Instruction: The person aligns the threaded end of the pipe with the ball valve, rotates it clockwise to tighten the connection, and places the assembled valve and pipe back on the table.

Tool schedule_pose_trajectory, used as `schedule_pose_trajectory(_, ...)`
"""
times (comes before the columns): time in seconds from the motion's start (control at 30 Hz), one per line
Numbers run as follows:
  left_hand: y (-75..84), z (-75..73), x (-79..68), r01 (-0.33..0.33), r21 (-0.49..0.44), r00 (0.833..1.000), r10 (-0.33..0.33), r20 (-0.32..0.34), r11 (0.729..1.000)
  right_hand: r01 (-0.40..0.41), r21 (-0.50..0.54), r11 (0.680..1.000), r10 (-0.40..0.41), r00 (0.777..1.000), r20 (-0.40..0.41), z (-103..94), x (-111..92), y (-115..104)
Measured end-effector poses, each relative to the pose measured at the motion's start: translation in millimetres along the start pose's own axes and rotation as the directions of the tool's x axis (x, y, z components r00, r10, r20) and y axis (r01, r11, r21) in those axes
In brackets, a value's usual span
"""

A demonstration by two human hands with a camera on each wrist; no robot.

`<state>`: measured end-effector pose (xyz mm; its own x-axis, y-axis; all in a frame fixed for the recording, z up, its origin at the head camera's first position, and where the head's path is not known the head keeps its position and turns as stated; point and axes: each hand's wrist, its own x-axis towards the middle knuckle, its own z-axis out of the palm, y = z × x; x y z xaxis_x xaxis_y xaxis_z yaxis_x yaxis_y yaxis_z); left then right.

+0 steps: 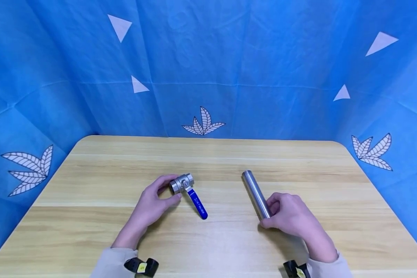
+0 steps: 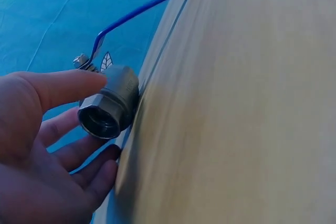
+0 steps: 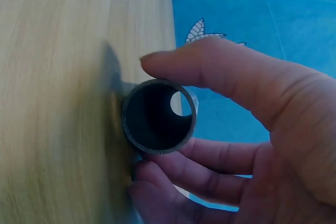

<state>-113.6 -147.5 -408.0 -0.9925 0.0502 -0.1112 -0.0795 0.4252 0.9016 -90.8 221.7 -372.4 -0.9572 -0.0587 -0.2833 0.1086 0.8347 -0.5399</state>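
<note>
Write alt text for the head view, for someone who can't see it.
A person's left hand curls around one end of a metal valve with a blue lever, while their right hand grips the near end of a metal tube. Behind the wood-grain table hangs blue cloth with white triangles and leaf shapes.

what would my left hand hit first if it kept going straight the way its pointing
The valve, right at your left hand; the views don't make clear whether they already touch.
</note>
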Motion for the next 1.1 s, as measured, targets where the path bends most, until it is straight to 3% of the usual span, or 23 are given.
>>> schedule_pose_trajectory(0.2, -0.3, 2.6, 7.6, -0.076, 0.053, 0.997, 0.077, -0.001, 0.996, 0.023, 0.002, 1.000, -0.023, 1.000, 0.015, 0.9, 2.0, 0.6)
schedule_pose_trajectory(0.37, -1.0, 6.1, 11.8, -0.094, 0.081, 0.995, 0.096, -0.025, 0.992, 0.016, 0.002, 1.000, -0.016, 1.000, 0.008, 2.4, 2.3, 0.5)
schedule_pose_trajectory(0.63, 5.0, 11.7, 10.4, -0.086, 0.075, 0.995, 0.090, -0.044, 0.993, 0.015, 0.003, 1.000, -0.014, 0.999, -0.048, 3.8, 2.0, 2.3)
schedule_pose_trajectory(0.9, 5.9, 18.1, 9.4, 0.001, 0.039, 0.996, 0.003, -0.084, 0.999, 0.021, 0.032, 0.999, -0.019, 0.998, -0.057, 5.8, 4.4, 2.1)
schedule_pose_trajectory(1.1, 2.5, 18.9, 8.4, 0.012, 0.016, 0.991, -0.009, -0.137, 1.000, 0.034, 0.039, 0.999, -0.032, 0.998, -0.050, 6.3, 4.7, 3.2)
